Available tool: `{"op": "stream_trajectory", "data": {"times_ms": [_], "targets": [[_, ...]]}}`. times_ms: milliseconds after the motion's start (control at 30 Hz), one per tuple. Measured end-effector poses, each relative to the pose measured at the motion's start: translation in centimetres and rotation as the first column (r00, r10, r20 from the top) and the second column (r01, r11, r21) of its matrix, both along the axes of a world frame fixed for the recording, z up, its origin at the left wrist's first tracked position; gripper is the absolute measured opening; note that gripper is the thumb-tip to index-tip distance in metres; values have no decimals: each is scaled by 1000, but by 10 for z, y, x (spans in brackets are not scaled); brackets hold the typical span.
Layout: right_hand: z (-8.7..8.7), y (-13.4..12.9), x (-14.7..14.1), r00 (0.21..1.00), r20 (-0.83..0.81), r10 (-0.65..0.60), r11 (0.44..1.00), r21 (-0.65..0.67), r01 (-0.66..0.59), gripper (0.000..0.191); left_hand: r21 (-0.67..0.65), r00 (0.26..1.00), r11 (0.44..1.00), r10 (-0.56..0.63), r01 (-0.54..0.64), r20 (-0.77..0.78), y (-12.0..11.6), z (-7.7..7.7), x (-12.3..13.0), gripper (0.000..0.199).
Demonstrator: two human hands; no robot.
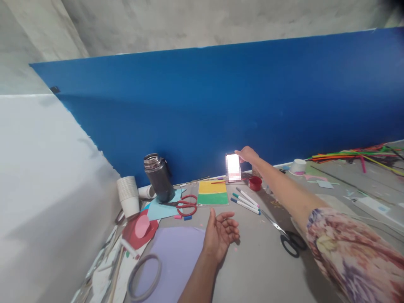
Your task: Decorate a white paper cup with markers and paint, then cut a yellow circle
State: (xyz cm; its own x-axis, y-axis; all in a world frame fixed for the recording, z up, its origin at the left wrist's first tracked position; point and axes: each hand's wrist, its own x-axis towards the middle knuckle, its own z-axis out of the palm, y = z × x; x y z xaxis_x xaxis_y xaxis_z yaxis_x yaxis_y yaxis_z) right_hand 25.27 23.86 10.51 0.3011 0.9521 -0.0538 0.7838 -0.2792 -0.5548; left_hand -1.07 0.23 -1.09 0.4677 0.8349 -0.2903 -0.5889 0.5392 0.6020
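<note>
Nearest to the camera is the flowered sleeve (353, 256) of the right arm, which comes in from the lower right corner. From it the right hand (246, 154) reaches far forward and holds the phone (233, 166) by its top right corner, with the fingers closed on it. The phone is upright at the far edge of the table (259, 256), before the blue board (205, 109); whether it leans on the board, I cannot tell. The left hand (221, 235) is nearer, above the table, with the palm turned up, thumb apart and fingers loosely curved around free air.

Between the left hand and the phone lie a yellow and green pack (213, 199) and three pens (245, 206). Close on the right of the phone is a red tub (255, 183). Black scissors (278, 229) lie under the right arm, which also covers a part of the table behind it. At left are a ring (130, 280) on purple paper (179, 248), red scissors (186, 205), a dark bottle (160, 183) without lid and stacked cups (128, 198).

The phone's screen is bright and blurred, so its writing cannot be read. Any marks on the pens are too small to read.
</note>
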Motion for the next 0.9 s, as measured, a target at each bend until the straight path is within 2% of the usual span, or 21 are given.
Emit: {"op": "stream_trajectory", "data": {"times_ms": [400,467,600,667,733,833,900], "targets": [[3,-9,-4,1000,-24,8,1000,-3,-8,38,-5,1000,1000,5,-5,-23,-1,4,0,72],[8,-14,-7,1000,-15,11,1000,7,-11,38,-3,1000,1000,4,-4,-21,0,2,0,72],[31,-33,-12,998,56,17,997,74,-21,37,-14,1000,1000,10,-10,-17,0,-3,0,73],[38,-52,-17,993,107,54,990,122,-67,33,-9,1000,1000,6,-6,-14,0,-5,1,71],[35,-81,-27,979,147,142,975,152,-164,32,-2,1000,1000,9,-9,-15,-2,-5,1,69],[6,-143,-51,927,192,322,929,124,-348,42,45,996,996,82,-80,-46,-4,-3,1,66],[-24,-190,-69,877,217,429,885,92,-455,36,178,965,967,210,-180,-160,-6,-1,-1,66]]}}
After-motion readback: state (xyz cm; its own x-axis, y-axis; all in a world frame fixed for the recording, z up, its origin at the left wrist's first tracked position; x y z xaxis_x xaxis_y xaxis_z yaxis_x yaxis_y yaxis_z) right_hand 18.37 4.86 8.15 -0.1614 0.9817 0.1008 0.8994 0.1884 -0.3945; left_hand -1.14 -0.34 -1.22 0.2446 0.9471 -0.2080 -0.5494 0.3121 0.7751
